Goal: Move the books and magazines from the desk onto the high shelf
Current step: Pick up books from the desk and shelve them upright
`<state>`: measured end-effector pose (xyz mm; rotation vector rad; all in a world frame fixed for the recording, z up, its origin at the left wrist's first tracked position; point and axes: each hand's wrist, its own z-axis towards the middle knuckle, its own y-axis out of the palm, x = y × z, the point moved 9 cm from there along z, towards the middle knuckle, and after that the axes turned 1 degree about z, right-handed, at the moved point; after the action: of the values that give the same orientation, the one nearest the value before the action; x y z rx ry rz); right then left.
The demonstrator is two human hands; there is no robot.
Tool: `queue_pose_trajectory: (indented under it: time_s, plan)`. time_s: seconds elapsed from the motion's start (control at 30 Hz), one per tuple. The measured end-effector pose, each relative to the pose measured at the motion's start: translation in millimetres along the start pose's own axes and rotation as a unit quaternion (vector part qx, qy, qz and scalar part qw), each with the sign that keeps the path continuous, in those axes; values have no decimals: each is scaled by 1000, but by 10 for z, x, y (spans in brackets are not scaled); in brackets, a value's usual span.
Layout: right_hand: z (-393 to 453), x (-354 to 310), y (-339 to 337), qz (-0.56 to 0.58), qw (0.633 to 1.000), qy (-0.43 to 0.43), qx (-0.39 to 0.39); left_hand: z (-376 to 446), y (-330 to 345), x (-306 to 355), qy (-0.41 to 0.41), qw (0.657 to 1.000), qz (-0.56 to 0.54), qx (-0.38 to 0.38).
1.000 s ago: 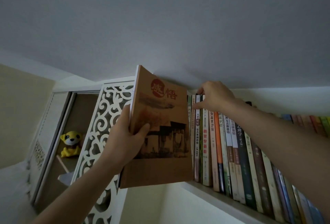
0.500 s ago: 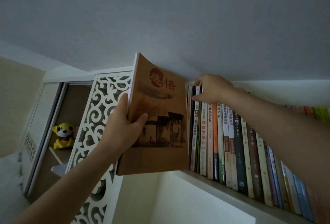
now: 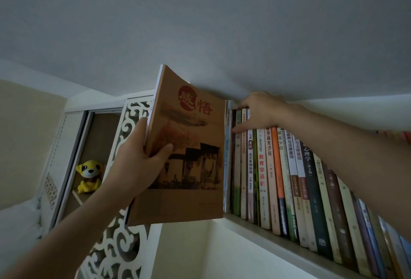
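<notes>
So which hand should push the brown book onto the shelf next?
Probably the left hand: it already grips the brown book beside the shelf's end. The right hand is busy pressing on the row of books.

The book (image 3: 189,158) has a matt brown paper cover. The spines (image 3: 289,178) look smooth, slightly glossy. The shelf (image 3: 278,241) is matt white, the toy (image 3: 89,175) plush, and the screen (image 3: 131,123) smooth white fretwork.

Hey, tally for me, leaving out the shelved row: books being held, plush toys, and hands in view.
Books being held: 1, the brown book
Plush toys: 1, the yellow plush dog
Hands: 2, left hand and right hand
Total: 4
</notes>
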<state>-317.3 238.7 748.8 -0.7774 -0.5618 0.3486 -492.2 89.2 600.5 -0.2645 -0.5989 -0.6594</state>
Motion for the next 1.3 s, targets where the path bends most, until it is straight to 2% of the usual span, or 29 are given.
queue_pose_trajectory:
  time_s: [0.1,0.37,0.57,0.87,1.0,1.13,1.3]
  plan:
    - [-6,-8,33,73,996,-24,-36,5,7,-30,-13,1000,-15,-2]
    - [65,34,87,71,993,-45,-87,-85,100,33,-35,996,-73,-28]
    - [81,101,107,62,991,-49,-110,-77,115,160,-25,998,-46,-37]
    - [-36,96,-47,29,998,-47,9,162,208,417,29,988,138,-56]
    - [-41,55,-100,22,997,-48,64,225,323,578,61,984,161,-52]
    - [-31,72,-80,39,996,-57,54,305,537,673,78,982,167,-36]
    - [-91,72,-98,47,996,-63,30,447,976,545,38,988,140,-51]
